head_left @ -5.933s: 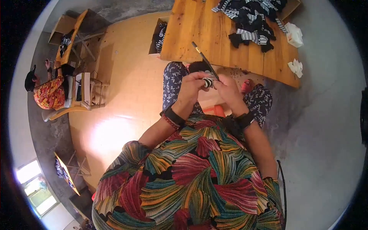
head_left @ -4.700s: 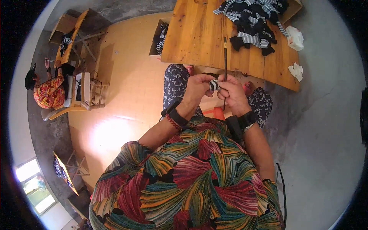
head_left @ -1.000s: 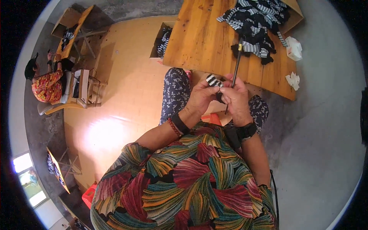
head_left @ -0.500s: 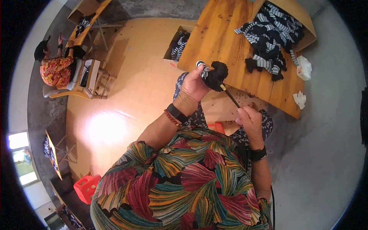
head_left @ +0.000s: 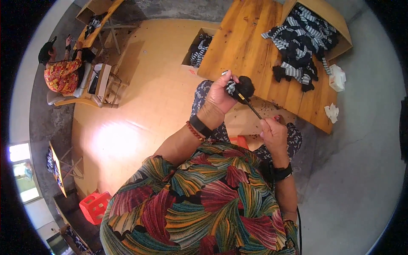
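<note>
Head view: just off the counter's (head_left: 229, 49) near edge, my left hand (head_left: 220, 97) pinched the striped black knit (head_left: 246, 86); my right hand's (head_left: 274, 134) fingers gripped the dark rod (head_left: 255, 110), far end at the knit. Step: likely working rod into knit; next called for steady hold. Counter edge close; more room leftward of it.

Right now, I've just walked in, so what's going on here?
The person's left hand grips a bunched black-and-striped fabric piece, while the right hand holds a thin dark rod with its yellow-banded end at the fabric; whether it goes inside is hard to tell. Similar striped pieces spill from a cardboard box onto the wooden table. Another person sits across the room, to the left.
</note>
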`<state>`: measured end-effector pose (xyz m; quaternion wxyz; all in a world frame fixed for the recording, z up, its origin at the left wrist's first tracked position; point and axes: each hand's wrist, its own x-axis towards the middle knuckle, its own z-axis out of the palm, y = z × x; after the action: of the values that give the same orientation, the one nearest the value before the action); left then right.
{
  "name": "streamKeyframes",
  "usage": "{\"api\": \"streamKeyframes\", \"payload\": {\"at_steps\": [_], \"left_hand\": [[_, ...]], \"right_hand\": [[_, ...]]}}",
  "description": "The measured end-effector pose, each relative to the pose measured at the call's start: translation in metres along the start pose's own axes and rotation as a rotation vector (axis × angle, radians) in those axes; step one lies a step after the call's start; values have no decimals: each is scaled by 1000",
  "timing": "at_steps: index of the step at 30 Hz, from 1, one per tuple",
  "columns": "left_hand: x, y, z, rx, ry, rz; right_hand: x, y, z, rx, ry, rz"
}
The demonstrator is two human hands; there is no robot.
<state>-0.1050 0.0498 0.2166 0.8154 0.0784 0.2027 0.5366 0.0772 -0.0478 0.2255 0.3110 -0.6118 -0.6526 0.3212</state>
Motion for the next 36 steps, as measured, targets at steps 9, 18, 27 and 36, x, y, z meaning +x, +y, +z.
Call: {"api": "streamKeyframes", "payload": {"at_steps": [9,18,27,36], "left_hand": [[-2,-13,0,14,22,-8],[-9,-31,17,-23,42,143],[-14,-39,10,295,-117,-15],[-2,29,-12,358,-195,133]], "right_hand": [[0,-6,1,90,-29,30],[1,-9,12,438,-84,149],[18,-32,14,671,-167,343],[14,-24,5,677,-235,357]]}}
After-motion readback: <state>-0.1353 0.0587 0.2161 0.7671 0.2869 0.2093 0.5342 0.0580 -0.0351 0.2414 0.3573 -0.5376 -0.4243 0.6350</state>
